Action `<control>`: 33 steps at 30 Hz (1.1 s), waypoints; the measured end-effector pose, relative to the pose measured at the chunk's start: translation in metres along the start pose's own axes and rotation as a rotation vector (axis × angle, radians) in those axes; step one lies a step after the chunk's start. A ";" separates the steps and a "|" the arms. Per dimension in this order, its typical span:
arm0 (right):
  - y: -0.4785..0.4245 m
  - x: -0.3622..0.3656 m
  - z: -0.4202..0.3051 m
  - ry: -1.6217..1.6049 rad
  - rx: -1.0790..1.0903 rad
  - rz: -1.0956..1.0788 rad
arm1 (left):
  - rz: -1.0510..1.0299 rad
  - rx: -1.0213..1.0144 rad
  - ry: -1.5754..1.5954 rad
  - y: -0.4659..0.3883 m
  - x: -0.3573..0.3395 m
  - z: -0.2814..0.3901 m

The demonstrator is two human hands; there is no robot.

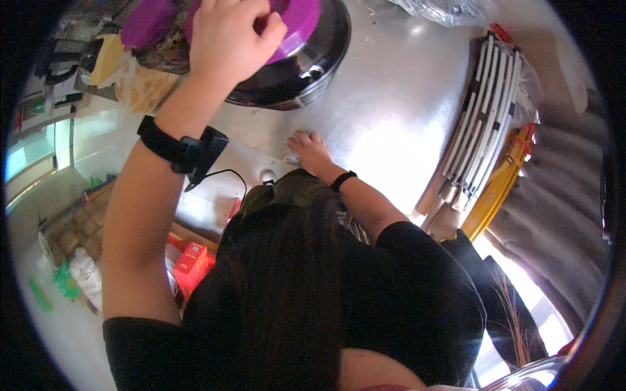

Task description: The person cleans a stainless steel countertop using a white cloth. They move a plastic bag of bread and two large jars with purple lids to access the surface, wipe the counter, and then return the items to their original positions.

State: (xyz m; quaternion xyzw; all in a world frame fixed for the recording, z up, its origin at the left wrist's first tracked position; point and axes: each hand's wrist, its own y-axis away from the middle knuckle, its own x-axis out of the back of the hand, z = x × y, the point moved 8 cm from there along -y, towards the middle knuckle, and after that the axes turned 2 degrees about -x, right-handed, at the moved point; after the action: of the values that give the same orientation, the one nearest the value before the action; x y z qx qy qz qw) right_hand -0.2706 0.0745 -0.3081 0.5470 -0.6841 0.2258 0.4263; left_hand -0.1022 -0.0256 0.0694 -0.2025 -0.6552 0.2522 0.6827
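My left hand (230,41) is at the top of the view, over a round purple plastic piece (303,24) that sits on a glossy black round vessel (274,90). Its fingertips run past the upper edge, so its grip is hidden. A black strap with a dark device (203,151) is on that wrist, and a cable hangs from it. Lower down, my right hand (313,154) presses on the metal tabletop (391,88) near its front edge. A crumpled whitish cloth or tissue (292,157) shows from under it.
Folded metal-framed gear (484,112) and a yellow folded item (499,190) lie along the right. Clear plastic wrap (440,10) lies at the far edge. Left are another purple piece (146,24) and a plastic bag (137,90); a red box (191,263) is lower down.
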 end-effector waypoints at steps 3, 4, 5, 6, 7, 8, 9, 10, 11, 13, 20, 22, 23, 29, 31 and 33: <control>0.014 0.032 0.039 -0.231 -0.144 0.164 | -0.042 -0.018 -0.030 0.002 -0.006 -0.003; 0.030 0.045 0.066 -0.280 -0.235 0.331 | -0.036 -0.011 -0.010 0.004 -0.006 -0.005; 0.051 0.059 0.094 -0.328 -0.322 0.501 | -0.031 -0.004 0.009 0.005 -0.006 -0.007; 0.079 0.075 0.123 -0.243 -0.434 0.625 | -0.026 0.007 0.015 0.006 -0.004 -0.007; 0.116 0.088 0.158 -0.157 -0.546 0.746 | -0.026 0.001 0.001 0.004 -0.004 -0.006; 0.168 0.085 0.204 0.053 -0.640 0.940 | -0.027 -0.016 0.006 -0.001 -0.008 -0.003; 0.207 0.090 0.248 -0.293 -0.853 0.959 | -0.041 -0.018 -0.015 0.002 -0.009 -0.004; 0.232 0.112 0.258 -0.127 -0.969 0.909 | -0.044 -0.007 -0.048 0.008 -0.006 -0.007; 0.253 0.127 0.261 0.039 -1.078 0.849 | -0.041 0.003 -0.046 0.013 -0.003 -0.007; 0.279 0.131 0.258 0.210 -1.256 0.910 | -0.024 -0.007 -0.034 0.008 -0.002 -0.005; 0.128 0.008 0.169 0.112 -0.676 0.609 | -0.049 -0.054 -0.050 0.006 -0.012 -0.006; 0.071 -0.033 0.094 0.178 -0.382 0.296 | -0.036 -0.070 -0.081 0.008 -0.014 -0.008; 0.054 -0.026 0.053 0.226 -0.296 0.114 | -0.030 -0.066 -0.111 0.013 -0.010 -0.012; 0.051 0.033 0.059 -0.360 -0.298 0.267 | -0.035 -0.053 -0.061 0.009 -0.012 -0.007; 0.093 0.064 0.097 -0.293 -0.409 0.519 | -0.034 -0.042 -0.065 0.008 -0.010 -0.009; 0.163 0.077 0.150 -0.090 -0.535 0.742 | -0.041 -0.035 -0.074 0.008 -0.009 -0.008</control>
State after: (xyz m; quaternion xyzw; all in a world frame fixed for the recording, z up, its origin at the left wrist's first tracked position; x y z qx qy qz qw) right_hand -0.4773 -0.0354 -0.2984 0.1451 -0.8858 0.1546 0.4127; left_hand -0.0949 -0.0240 0.0568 -0.1915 -0.6883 0.2340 0.6594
